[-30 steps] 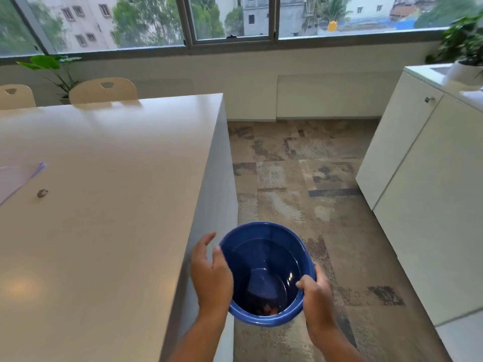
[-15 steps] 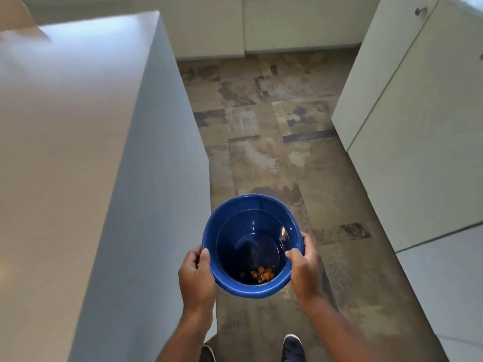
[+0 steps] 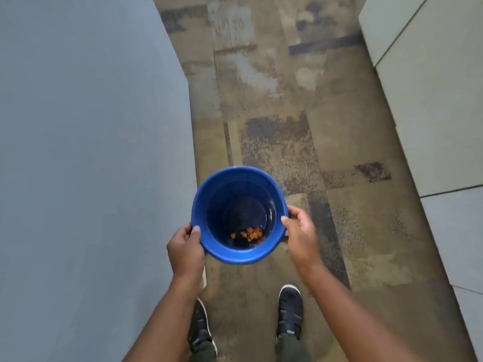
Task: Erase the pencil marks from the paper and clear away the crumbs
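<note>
I hold a blue plastic bucket (image 3: 209,199) in front of me above the floor, its mouth facing up. My left hand (image 3: 185,249) grips its rim on the left, thumb over the edge. My right hand (image 3: 300,236) grips the rim on the right. A small heap of orange crumbs (image 3: 248,233) lies at the bottom of the bucket. The paper and the table top are out of view.
The grey side panel of the table (image 3: 91,178) fills the left. White cabinets (image 3: 433,105) line the right. Patterned carpet (image 3: 274,100) runs between them. My two dark shoes (image 3: 289,312) stand on the carpet below the bucket.
My view has tilted down from the table top and window to the floor. The bucket stays in both hands and has come a little lower and closer to my feet.
</note>
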